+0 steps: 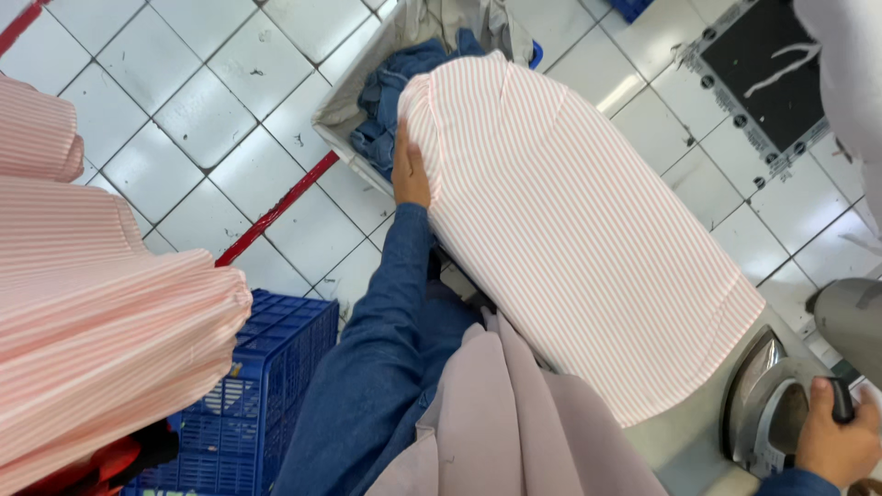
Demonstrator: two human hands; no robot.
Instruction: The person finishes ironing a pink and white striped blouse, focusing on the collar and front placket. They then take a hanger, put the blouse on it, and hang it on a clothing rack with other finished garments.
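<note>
Left hand [410, 170]: flat, fingers extended, pressing the pink-striped garment's [570, 230] edge.
Right hand [836, 445]: closed around the iron's [767, 409] black handle.
Beside: blue crate [266, 367].

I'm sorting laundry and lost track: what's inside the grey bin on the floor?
The grey bin holds crumpled blue denim garments. The pink-striped cloth and the left hand cover its right part, so the rest of its contents cannot be seen.

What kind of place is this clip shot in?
Likely a garment pressing or laundry workroom: the right hand grips an iron, the left hand smooths a striped garment, and a bin holds clothes.
</note>
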